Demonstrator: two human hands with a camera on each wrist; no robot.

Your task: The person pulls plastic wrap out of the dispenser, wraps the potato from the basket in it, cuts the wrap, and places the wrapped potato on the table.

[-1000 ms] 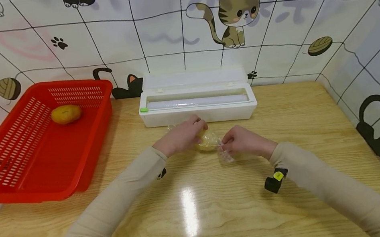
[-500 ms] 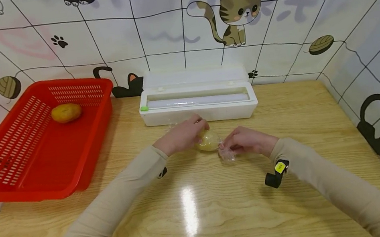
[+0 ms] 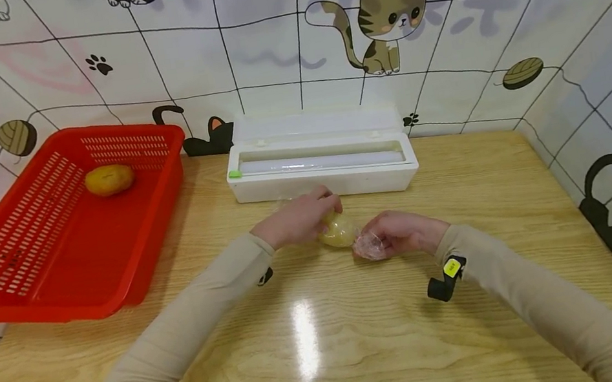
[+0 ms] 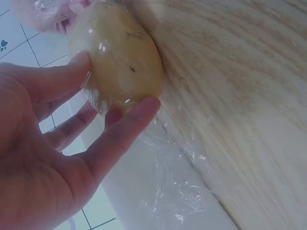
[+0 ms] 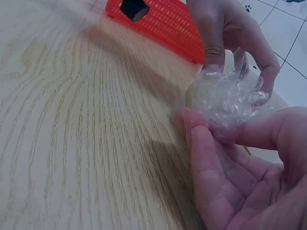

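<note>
A yellow potato (image 3: 340, 232) in clear cling film lies on the wooden table, in front of the white box. My left hand (image 3: 298, 218) grips it from the left; in the left wrist view the thumb and fingers spread round the wrapped potato (image 4: 120, 57). Loose film (image 4: 177, 191) trails from that end over the box's side. At the potato's other end, my right hand (image 3: 405, 231) pinches the bunched film (image 3: 369, 246). The right wrist view shows this crumpled film (image 5: 225, 100) between thumb and fingers, hiding most of the potato.
Behind the hands stands a white cling film box (image 3: 325, 185), its lid raised and a roll (image 3: 319, 161) inside. To the left is a red plastic basket (image 3: 115, 257) holding an unwrapped potato (image 3: 109, 179). A cat-patterned sheet (image 3: 263, 53) covers the wall behind.
The film end, earlier hanging loose below my right fingertips, is now bunched within those fingers. My right hand has turned slightly. The left hand keeps its hold on the potato.
</note>
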